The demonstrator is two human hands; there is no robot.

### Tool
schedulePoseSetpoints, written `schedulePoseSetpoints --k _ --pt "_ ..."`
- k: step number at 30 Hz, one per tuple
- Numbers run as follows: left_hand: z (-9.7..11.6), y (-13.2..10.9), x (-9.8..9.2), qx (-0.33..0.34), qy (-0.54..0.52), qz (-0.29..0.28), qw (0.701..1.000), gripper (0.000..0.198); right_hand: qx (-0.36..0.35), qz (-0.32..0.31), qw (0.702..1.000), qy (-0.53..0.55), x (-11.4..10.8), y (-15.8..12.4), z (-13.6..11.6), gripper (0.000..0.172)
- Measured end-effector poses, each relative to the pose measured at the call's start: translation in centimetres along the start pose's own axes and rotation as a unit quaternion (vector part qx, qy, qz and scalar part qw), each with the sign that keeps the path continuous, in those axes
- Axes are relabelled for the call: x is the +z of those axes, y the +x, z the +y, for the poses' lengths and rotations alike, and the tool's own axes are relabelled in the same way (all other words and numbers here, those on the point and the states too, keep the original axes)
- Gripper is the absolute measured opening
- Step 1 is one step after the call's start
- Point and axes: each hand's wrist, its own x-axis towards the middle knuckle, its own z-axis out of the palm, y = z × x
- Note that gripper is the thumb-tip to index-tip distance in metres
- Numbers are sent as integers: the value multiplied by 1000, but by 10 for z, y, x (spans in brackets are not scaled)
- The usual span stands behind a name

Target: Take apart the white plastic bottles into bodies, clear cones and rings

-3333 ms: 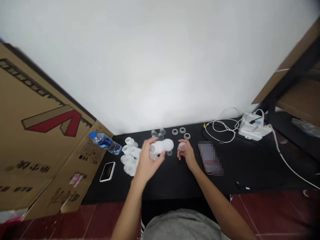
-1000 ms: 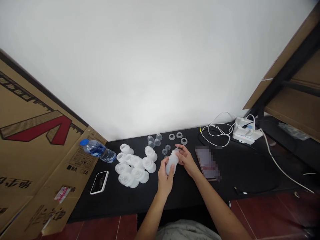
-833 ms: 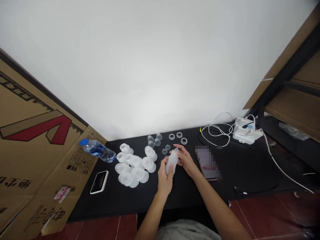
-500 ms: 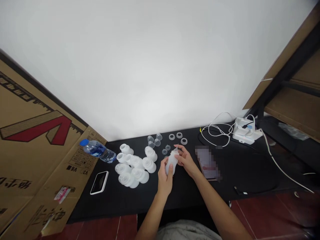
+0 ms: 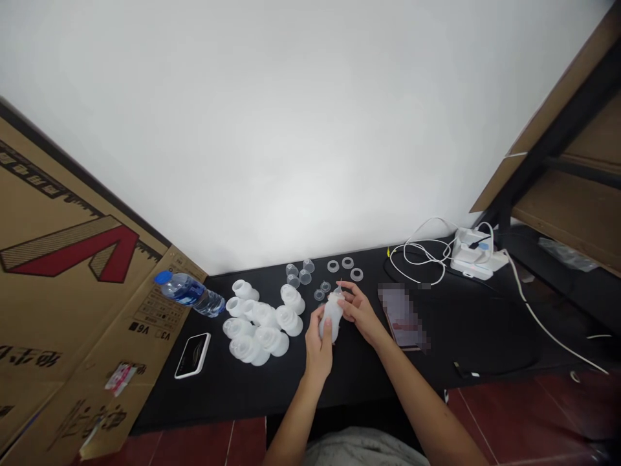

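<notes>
Bottle: a frosted white plastic bottle (image 5: 331, 317), gripped in both hands over the black counter (image 5: 218, 395).
Left hand: the left hand (image 5: 317, 346) closed around the bottle's body.
Right hand: the right hand (image 5: 359, 307) gripped near the bottle's top.
Just beyond: small clear cups (image 5: 298, 274) and clear rings (image 5: 344, 264).
To the left: a cluster of white flared pieces (image 5: 257, 320), a water bottle (image 5: 190, 293) and a phone (image 5: 193, 355).

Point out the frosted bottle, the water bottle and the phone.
Frosted bottle (image 5: 332, 321), head view, on its body.
Water bottle (image 5: 189, 293), head view, on its middle.
Phone (image 5: 193, 355), head view, on its screen.
</notes>
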Motion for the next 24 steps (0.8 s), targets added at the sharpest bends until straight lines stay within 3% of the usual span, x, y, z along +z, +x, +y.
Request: schedulePoseSetpoints --k 4,8,10,16,19,24 --pt "2 0 0 26 30 24 999 53 -28 54 998 -13 1 2 0 60" --pt "0 -2 1 -26 -37 -27 999 60 -3 9 1000 14 2 -3 -7 60" --pt "-1 -3 1 -20 -42 -50 998 60 15 -15 1000 19 3 -6 -10 58" --pt "1 -3 2 62 52 7 997 49 -7 26 1000 -8 2 -6 -7 55" --pt "1 -3 4 51 32 8 998 50 -10 28 999 -12 3 -6 -6 57" --pt "0 -1 5 6 -64 -44 997 61 24 -33 999 2 2 -9 -10 59"
